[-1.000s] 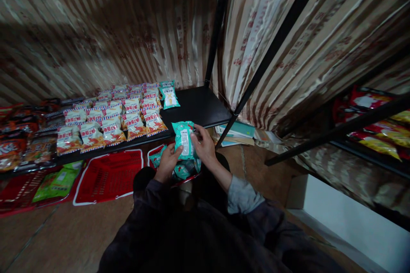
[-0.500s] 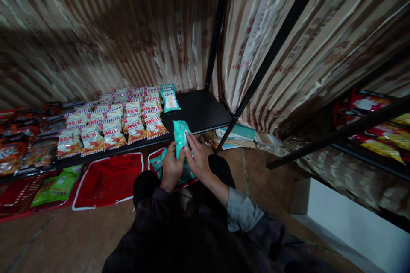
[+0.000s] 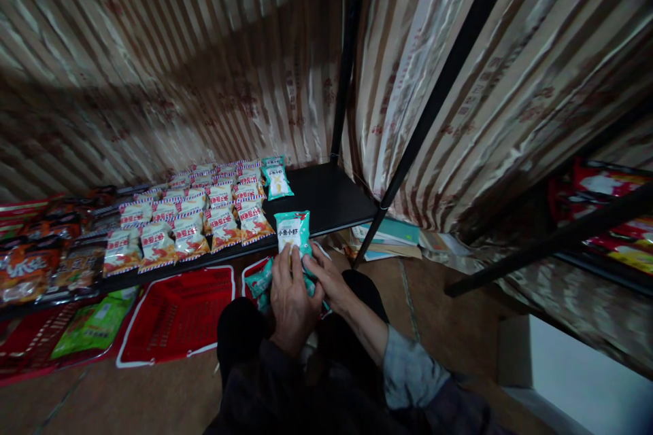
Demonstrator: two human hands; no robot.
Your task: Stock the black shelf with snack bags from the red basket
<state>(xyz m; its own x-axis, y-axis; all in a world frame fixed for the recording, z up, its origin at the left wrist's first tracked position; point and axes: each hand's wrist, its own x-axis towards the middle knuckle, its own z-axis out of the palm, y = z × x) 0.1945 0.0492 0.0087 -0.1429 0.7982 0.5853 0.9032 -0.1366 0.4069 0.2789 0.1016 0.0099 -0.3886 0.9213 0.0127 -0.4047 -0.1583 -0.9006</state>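
Between my two hands is a teal snack bag, its white printed front now facing me. The fingers of my left hand lie across the lower front of the bag. My right hand grips its right side. Below them, more teal snack bags lie in a red basket, partly hidden by my hands. Beyond, two matching teal bags rest one behind the other on the black shelf, beside rows of orange-and-white snack bags.
Dark orange-and-black packets fill the shelf's left end. A red basket and another with green packets stand on the floor. Black posts rise at right, near books and a white box.
The teal bag has been turned so its printed front shows. My left hand has shifted from the bag's left edge onto its front. The view has tilted slightly up.
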